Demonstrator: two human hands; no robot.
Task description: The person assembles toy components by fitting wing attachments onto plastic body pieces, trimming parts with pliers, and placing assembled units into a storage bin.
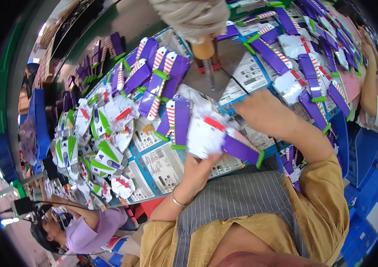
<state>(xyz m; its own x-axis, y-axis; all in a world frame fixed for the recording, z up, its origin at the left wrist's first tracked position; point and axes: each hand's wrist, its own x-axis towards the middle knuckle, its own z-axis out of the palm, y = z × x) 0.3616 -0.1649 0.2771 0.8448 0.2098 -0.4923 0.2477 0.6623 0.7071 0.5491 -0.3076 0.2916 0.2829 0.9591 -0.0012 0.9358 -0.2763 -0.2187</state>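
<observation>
In my left hand [200,171] is a white plastic toy jet pack [204,138] with a red strip. Its purple wings [242,149], one on each side, have red-and-white striped edges and green tips. The left fingers close round its near edge. My right hand [262,111] hovers just right of the jet pack, palm down. Motion smears its fingers, so I cannot tell if they hold anything. A cloth-wrapped power screwdriver [206,51] hangs upright beyond both hands, its thin bit pointing down.
White-and-green toy shells [106,158] are heaped at the left. Finished-looking winged packs [269,53] cover the far right, and more purple wings [166,73] lie behind the jet pack. Printed card sheets [162,167] line the table. One co-worker [95,231] sits lower left, another [377,89] at right.
</observation>
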